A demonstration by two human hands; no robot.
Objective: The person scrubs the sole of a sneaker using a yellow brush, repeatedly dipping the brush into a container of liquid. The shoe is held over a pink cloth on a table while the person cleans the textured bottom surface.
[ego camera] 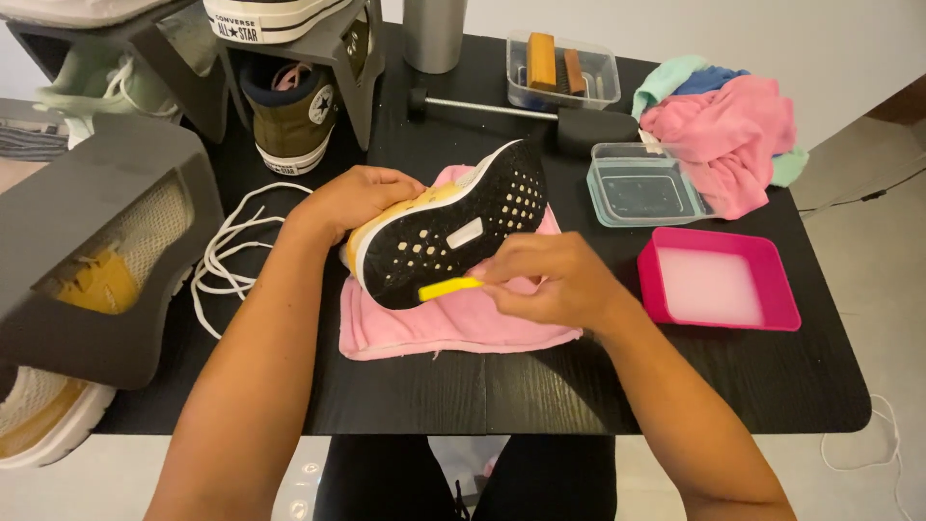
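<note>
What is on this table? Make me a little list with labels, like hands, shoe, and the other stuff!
left hand: left hand grips the shoe's upper side
right hand: right hand pinches a small yellow brush against the sole
shoe: yellow shoe tipped on its side, black sole with holes facing up
under shoe: pink cloth spread on the black table
laces: white laces lying loose, left of the shoe
tubs: pink tub of whitish liquid; clear tub behind it
rags: heap of pink, blue and green cloths
</note>
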